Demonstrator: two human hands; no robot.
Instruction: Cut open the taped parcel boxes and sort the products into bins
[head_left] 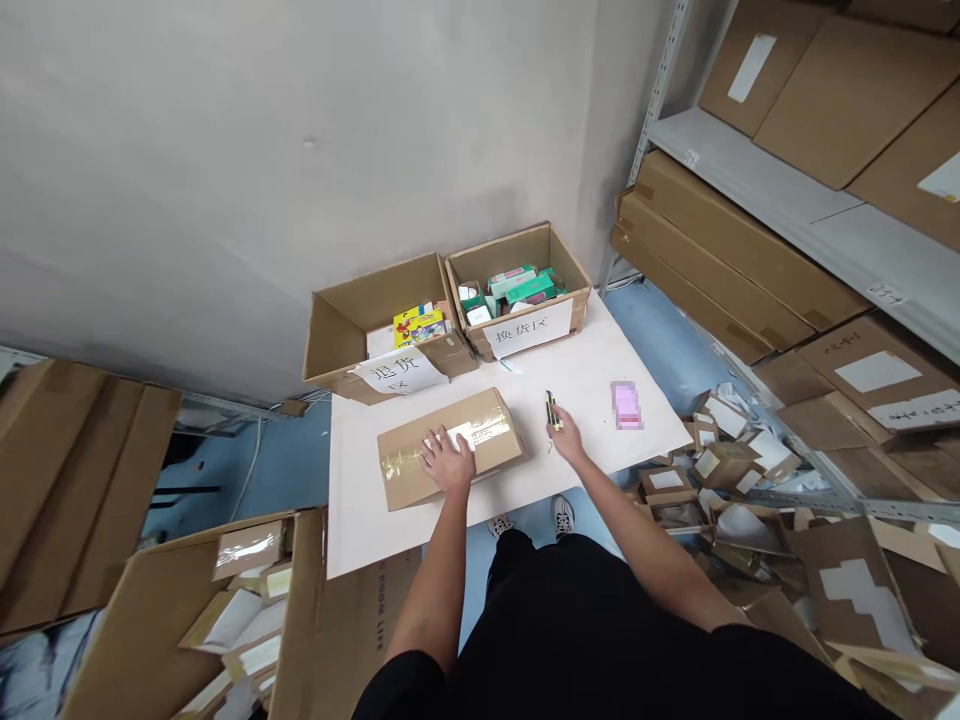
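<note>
A taped brown parcel (pixel 450 447) lies on the white table (pixel 585 370). My left hand (pixel 448 460) rests flat on its top, fingers spread. My right hand (pixel 566 435) reaches to the parcel's right, with its fingers at the near end of a black and yellow utility knife (pixel 552 409); whether they grip the knife is unclear. A pink item (pixel 626 404) lies on the table further right.
Two open cartons with paper labels stand at the table's back: the left one (pixel 352 335) with a yellow box, the right one (pixel 525 285) with green boxes. A carton of parcels (pixel 225 610) sits at lower left. Opened parcels (pixel 750 480) are piled on the floor at right, below shelves (pixel 787 200) of flat cardboard.
</note>
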